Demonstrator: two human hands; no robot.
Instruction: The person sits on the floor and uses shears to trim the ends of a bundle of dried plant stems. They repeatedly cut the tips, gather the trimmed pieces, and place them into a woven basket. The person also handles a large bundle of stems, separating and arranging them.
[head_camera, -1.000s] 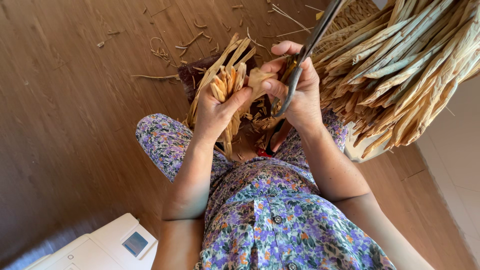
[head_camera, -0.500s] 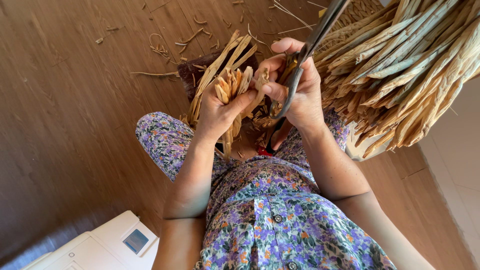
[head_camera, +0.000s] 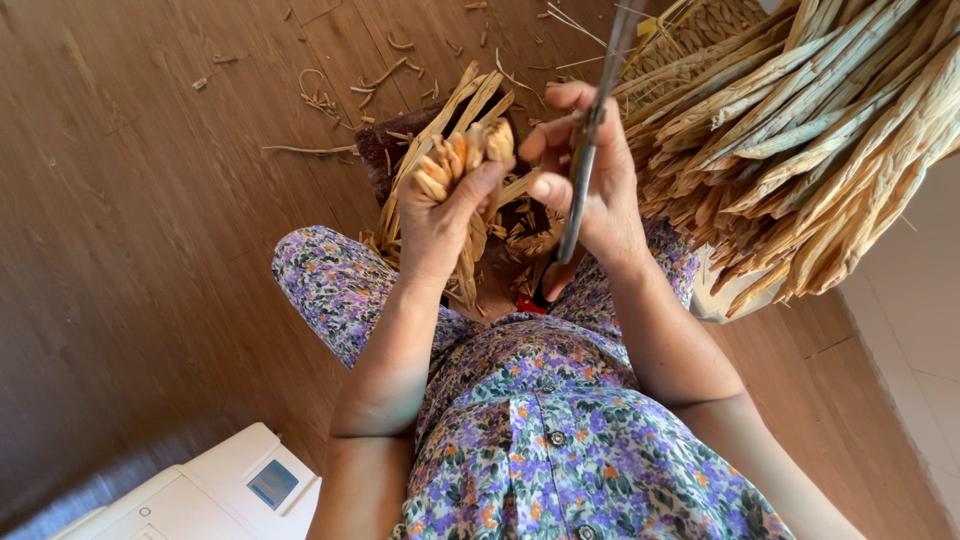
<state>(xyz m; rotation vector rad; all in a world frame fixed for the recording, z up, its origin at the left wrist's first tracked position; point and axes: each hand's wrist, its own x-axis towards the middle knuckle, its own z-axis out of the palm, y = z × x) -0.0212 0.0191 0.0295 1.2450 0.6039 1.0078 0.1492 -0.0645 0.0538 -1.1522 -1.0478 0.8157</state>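
Two hands busy mid-frame: left hand (head_camera: 437, 215) grips a straw bundle (head_camera: 455, 170) at upper centre, right hand (head_camera: 590, 175) closed on scissors (head_camera: 585, 165) beside it. Trimming step, likely; next cut needs blades lined on strand ends.

Single head-worn camera, looking steeply down the person's front, close on both hands at frame centre, left hand (head_camera: 440, 215), right hand (head_camera: 590, 190), wooden floor (head_camera: 150, 250) beyond them

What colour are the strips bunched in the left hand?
Pale tan, like dried straw: the strips in the left hand show best in the head view.
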